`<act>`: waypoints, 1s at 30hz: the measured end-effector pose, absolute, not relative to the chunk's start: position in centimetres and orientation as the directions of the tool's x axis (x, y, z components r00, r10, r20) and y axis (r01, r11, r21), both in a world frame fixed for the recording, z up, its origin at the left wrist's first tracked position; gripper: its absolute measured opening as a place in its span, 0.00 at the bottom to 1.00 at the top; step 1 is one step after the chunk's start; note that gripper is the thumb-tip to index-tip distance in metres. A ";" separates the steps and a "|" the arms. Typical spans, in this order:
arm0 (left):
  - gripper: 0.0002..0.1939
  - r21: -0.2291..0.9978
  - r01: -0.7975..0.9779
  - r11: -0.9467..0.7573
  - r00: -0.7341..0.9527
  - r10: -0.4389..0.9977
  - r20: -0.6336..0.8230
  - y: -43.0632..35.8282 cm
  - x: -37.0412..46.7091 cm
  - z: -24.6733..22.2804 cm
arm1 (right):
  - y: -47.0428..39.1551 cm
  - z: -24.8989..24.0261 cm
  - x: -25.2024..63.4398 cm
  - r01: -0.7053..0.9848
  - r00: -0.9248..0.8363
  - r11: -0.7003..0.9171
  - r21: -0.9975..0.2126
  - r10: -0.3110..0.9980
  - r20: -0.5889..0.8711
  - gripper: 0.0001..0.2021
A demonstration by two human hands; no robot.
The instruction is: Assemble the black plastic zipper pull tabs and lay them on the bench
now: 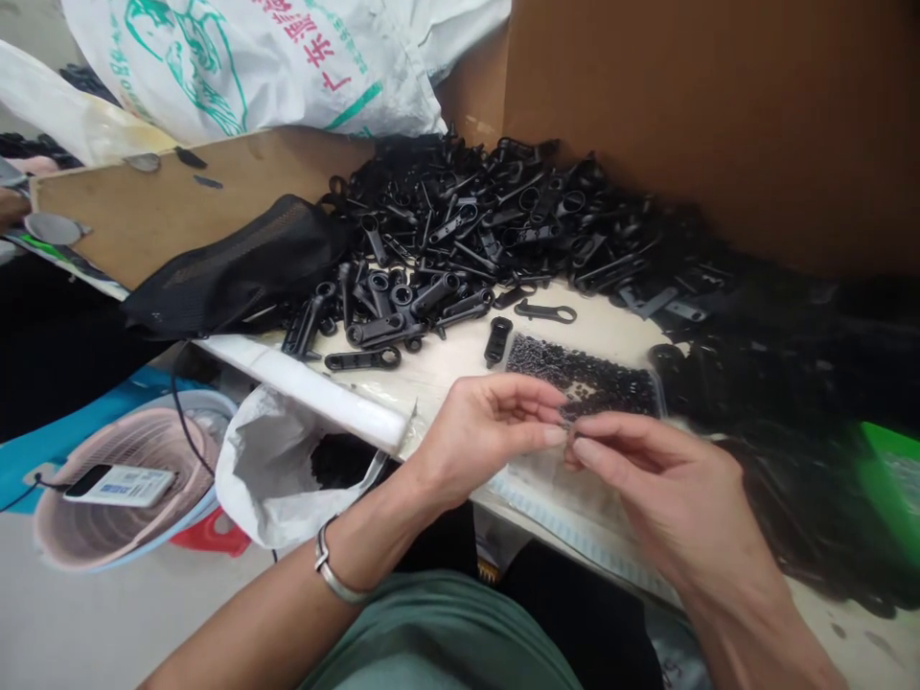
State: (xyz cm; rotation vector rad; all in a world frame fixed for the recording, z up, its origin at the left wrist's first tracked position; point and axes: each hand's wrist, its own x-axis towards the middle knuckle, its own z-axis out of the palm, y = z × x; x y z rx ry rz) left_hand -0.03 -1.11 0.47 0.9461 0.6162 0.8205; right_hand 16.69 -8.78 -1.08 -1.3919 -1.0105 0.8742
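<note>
My left hand [480, 429] and my right hand [657, 479] meet fingertip to fingertip above the table's front edge. Both are closed in a pinch, and whatever sits between the fingertips is too small and covered to name. Just behind them a shallow clear tray [657, 388] holds many tiny black parts [575, 369]. A short black plastic piece [497, 341] stands at the tray's left end. Beyond it lies a flat black lever with a ring end [546, 312].
A large heap of black plastic parts [467, 220] covers the back of the table. A black cloth [244, 264] lies at left. Below it are an open white sack [263, 479] and a pink basket [54, 537] with a white device [121, 484]. A green container [891, 479] is at right.
</note>
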 end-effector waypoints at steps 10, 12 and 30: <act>0.15 0.868 -0.328 0.374 0.570 0.811 -0.133 -1.5 0.2 0.4 | -9.2 -0.5 15.9 -0.173 0.297 -0.004 -0.985 0.953 -0.056 0.08; 0.15 0.857 -0.342 0.385 0.582 0.803 -0.129 -1.5 0.2 0.4 | -9.3 -0.6 15.9 -0.192 0.296 -0.023 -0.981 0.952 -0.080 0.08; 0.12 0.934 -0.231 0.274 0.586 0.805 -0.091 -1.9 0.5 0.6 | -9.9 -0.9 15.9 0.327 0.443 0.077 -0.942 0.868 0.225 0.06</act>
